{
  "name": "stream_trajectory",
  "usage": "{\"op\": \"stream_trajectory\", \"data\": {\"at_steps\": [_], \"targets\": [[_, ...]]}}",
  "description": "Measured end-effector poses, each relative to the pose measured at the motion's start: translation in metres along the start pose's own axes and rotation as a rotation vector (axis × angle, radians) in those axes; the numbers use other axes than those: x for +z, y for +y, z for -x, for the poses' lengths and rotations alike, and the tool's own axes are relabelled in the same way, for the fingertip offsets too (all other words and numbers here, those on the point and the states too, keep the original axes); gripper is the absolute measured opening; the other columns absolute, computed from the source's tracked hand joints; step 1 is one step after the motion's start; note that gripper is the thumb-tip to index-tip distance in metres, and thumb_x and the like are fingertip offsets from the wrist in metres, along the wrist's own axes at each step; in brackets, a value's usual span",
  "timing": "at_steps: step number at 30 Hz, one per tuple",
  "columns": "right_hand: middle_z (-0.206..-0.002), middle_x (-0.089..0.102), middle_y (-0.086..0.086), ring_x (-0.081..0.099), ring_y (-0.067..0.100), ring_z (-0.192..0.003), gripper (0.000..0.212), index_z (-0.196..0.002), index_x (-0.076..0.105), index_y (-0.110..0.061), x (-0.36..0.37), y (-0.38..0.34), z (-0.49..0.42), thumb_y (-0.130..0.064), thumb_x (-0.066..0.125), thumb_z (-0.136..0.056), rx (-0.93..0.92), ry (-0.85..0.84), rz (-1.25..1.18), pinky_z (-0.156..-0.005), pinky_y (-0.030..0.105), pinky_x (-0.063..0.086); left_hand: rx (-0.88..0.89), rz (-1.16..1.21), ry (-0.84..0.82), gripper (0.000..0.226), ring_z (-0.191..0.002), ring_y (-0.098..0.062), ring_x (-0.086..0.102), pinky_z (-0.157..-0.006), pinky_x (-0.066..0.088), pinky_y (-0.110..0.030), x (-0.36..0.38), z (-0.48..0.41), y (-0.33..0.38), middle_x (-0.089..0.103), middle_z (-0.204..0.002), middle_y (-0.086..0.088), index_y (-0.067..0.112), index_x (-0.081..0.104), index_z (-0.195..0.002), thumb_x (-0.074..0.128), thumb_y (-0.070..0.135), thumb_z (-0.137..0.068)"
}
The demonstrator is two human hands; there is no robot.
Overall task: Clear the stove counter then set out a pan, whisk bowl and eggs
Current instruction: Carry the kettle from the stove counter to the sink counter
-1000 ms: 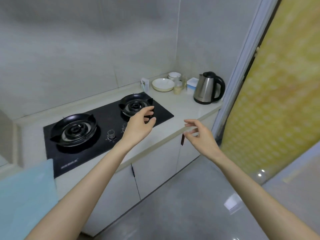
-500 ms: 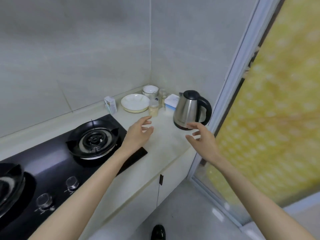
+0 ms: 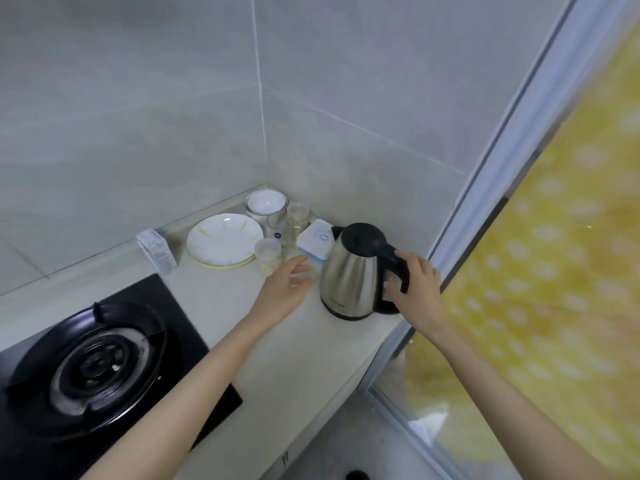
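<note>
A steel electric kettle (image 3: 351,278) with a black lid and handle stands near the counter's right end. My right hand (image 3: 417,289) is at its black handle, thumb and fingers curling round it. My left hand (image 3: 284,291) hovers open just left of the kettle, fingers straight, apart from it. Behind them in the corner sit a white plate (image 3: 223,242), a white bowl (image 3: 266,204), several small glass jars (image 3: 280,228), a small plastic cup (image 3: 267,252) and a white and blue box (image 3: 316,240).
A small white carton (image 3: 156,250) stands by the back wall. The black gas stove (image 3: 97,362) with its burner fills the lower left. The pale counter (image 3: 298,344) ends at a sliding door frame (image 3: 485,174) on the right with yellow patterned glass.
The view has swung right and closer to the corner. My right hand has reached forward onto the kettle's handle. My left hand has moved up beside the kettle.
</note>
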State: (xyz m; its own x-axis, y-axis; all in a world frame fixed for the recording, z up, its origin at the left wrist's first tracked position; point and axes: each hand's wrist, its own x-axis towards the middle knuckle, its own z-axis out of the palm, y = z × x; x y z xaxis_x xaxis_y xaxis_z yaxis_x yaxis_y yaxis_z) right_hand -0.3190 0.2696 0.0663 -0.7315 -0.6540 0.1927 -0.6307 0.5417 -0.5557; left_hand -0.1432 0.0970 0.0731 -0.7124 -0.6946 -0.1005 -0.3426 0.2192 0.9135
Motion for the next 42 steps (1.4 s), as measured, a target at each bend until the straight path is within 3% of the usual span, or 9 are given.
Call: {"op": "stream_trajectory", "data": {"at_steps": [7,10,15,20,24,26,29,33,42], "targets": [[-0.128,0.049,0.002,0.056,0.025,-0.105,0.057,-0.141,0.026,-0.042,0.018,0.041,-0.058,-0.040,0.055,-0.093,-0.113,-0.139,0.002,-0.082,0.042,0.052,-0.096,0.062,-0.024,0.052,-0.098,0.004,0.055,-0.072,0.042,0.001,0.041,-0.048,0.003,0.051,-0.128,0.009,0.035,0.041,-0.142,0.055,0.019,-0.095],[-0.131,0.054,-0.006,0.058,0.021,-0.107,0.059,-0.143,0.021,-0.046,0.019,0.056,-0.070,-0.046,0.051,-0.093,-0.198,-0.214,-0.055,-0.085,0.038,0.051,-0.151,0.104,-0.004,0.050,-0.097,0.019,0.050,-0.079,0.042,-0.006,0.059,-0.059,0.005,0.050,-0.132,0.014,0.040,0.040,-0.142,0.054,0.026,-0.096],[-0.139,0.050,-0.003,0.050,0.017,-0.124,0.062,-0.146,0.031,-0.036,0.024,0.067,-0.079,-0.032,0.061,-0.091,-0.233,-0.258,-0.296,-0.097,0.025,0.039,-0.189,0.144,0.042,0.045,-0.101,0.013,0.056,-0.095,0.041,-0.017,0.081,-0.060,0.015,0.049,-0.124,0.028,0.050,0.039,-0.134,0.053,0.028,-0.098],[-0.129,0.058,-0.004,0.057,0.016,-0.115,0.055,-0.140,0.043,-0.033,0.018,0.070,-0.095,-0.034,0.063,-0.089,-0.387,-0.241,-0.346,-0.094,0.037,0.049,-0.215,0.176,0.166,0.043,-0.085,0.025,0.056,-0.075,0.044,-0.002,0.087,-0.048,0.027,0.052,-0.124,0.024,0.043,0.041,-0.137,0.052,0.028,-0.098],[-0.128,0.058,-0.018,0.054,-0.015,-0.077,0.050,-0.134,0.052,-0.032,0.006,0.057,-0.102,-0.034,0.067,-0.086,-0.493,-0.290,-0.478,-0.080,0.019,0.047,-0.235,0.216,0.287,0.042,-0.107,0.007,0.056,-0.088,0.044,-0.018,0.080,-0.028,0.031,0.054,-0.133,0.016,0.043,0.042,-0.138,0.050,0.033,-0.098],[-0.123,0.062,-0.016,0.050,-0.011,-0.062,0.048,-0.131,0.054,-0.032,0.004,0.047,-0.101,-0.033,0.069,-0.085,-0.541,-0.332,-0.526,-0.067,0.013,0.040,-0.247,0.241,0.354,0.045,-0.117,-0.003,0.055,-0.090,0.045,-0.023,0.074,-0.014,0.031,0.057,-0.132,0.015,0.042,0.039,-0.141,0.049,0.036,-0.098],[-0.120,0.062,-0.019,0.058,0.001,-0.080,0.047,-0.128,0.055,-0.036,0.001,0.026,-0.095,-0.031,0.071,-0.084,-0.581,-0.417,-0.626,-0.066,0.010,0.041,-0.252,0.284,0.466,0.045,-0.118,-0.006,0.056,-0.098,0.045,-0.031,0.062,0.011,0.033,0.060,-0.129,0.015,0.043,0.039,-0.142,0.048,0.039,-0.098],[-0.120,0.063,-0.020,0.058,-0.002,-0.107,0.046,-0.126,0.058,-0.029,0.000,-0.007,-0.079,-0.025,0.073,-0.083,-0.662,-0.533,-0.736,-0.087,0.008,0.041,-0.254,0.347,0.606,0.048,-0.119,-0.006,0.057,-0.104,0.044,-0.036,0.044,0.057,0.032,0.059,-0.130,0.017,0.043,0.042,-0.140,0.053,0.048,-0.094],[-0.110,0.064,-0.025,0.061,-0.001,-0.103,0.042,-0.116,0.058,-0.033,0.009,-0.110,0.012,-0.018,0.075,-0.081,-0.884,-0.843,-0.891,-0.086,0.009,0.041,-0.308,0.426,0.970,0.025,-0.110,-0.012,0.063,-0.094,0.049,-0.031,0.003,0.215,0.025,0.067,-0.120,0.008,0.050,0.057,-0.117,0.039,0.046,-0.100]]}}
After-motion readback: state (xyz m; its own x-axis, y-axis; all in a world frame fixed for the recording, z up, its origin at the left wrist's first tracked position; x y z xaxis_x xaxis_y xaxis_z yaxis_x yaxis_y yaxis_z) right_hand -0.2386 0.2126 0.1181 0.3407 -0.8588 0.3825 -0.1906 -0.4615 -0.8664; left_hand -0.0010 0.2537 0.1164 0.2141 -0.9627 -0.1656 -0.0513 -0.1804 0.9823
